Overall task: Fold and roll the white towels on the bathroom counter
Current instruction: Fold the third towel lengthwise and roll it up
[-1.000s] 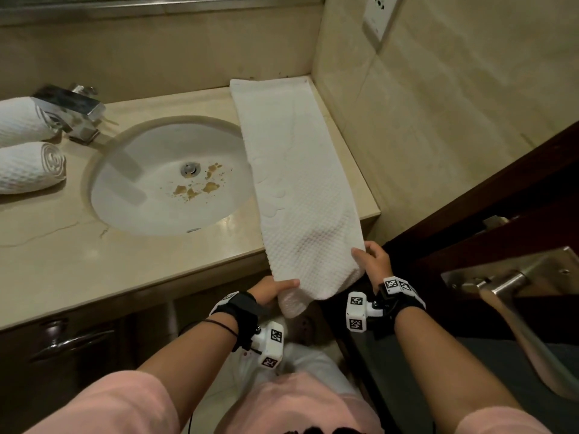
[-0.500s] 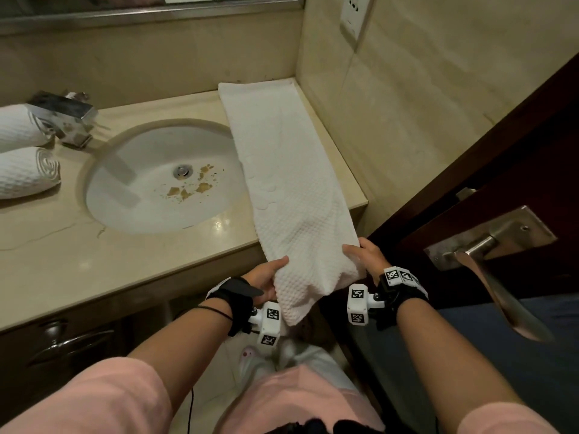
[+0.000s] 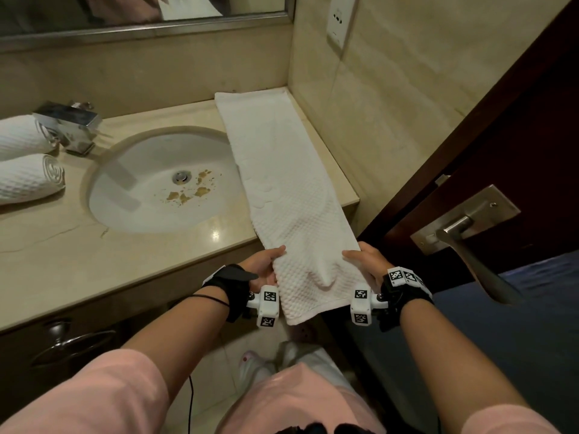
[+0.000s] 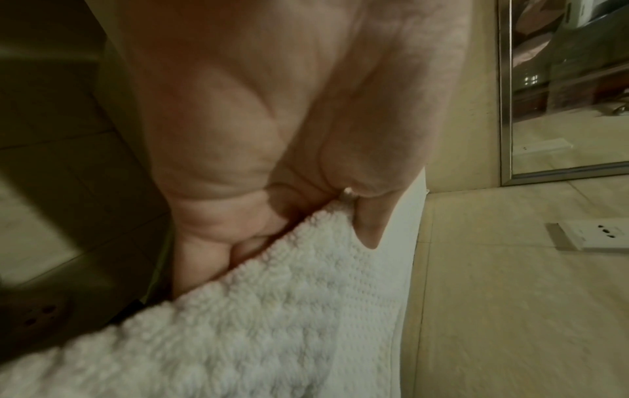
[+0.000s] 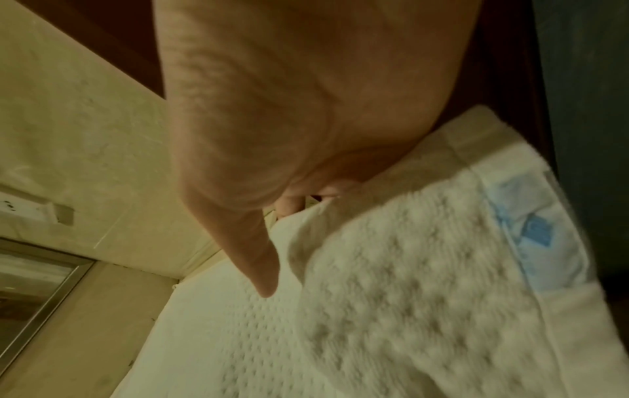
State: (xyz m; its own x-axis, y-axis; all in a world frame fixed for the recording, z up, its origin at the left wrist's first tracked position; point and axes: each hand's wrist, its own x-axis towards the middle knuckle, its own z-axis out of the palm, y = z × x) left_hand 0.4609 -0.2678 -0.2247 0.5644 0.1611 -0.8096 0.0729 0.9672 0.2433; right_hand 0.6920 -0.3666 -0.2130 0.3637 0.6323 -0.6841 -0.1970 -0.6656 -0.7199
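Observation:
A long white waffle towel (image 3: 282, 183), folded into a narrow strip, lies along the right end of the beige counter (image 3: 62, 252) and hangs over its front edge. My left hand (image 3: 266, 264) pinches the towel's left edge just off the counter, thumb on top. My right hand (image 3: 363, 261) pinches the right edge the same way. In the left wrist view the thumb (image 4: 367, 226) presses the towel (image 4: 238, 323) against the fingers below. The right wrist view has the towel (image 5: 425, 309) with its blue label and the thumb (image 5: 262, 269) on top. Two rolled white towels (image 3: 25, 177) lie at the counter's far left.
An oval sink (image 3: 163, 186) with brown bits near the drain sits left of the towel, a chrome faucet (image 3: 69, 126) behind it. A tiled wall with a socket (image 3: 340, 20) bounds the counter's right end. A dark door with a metal lever handle (image 3: 463, 233) stands at the right.
Both hands keep their hold on the towel's hanging end and have lifted it a little toward the counter edge, so less towel hangs below them. My head has shifted, showing the mirror.

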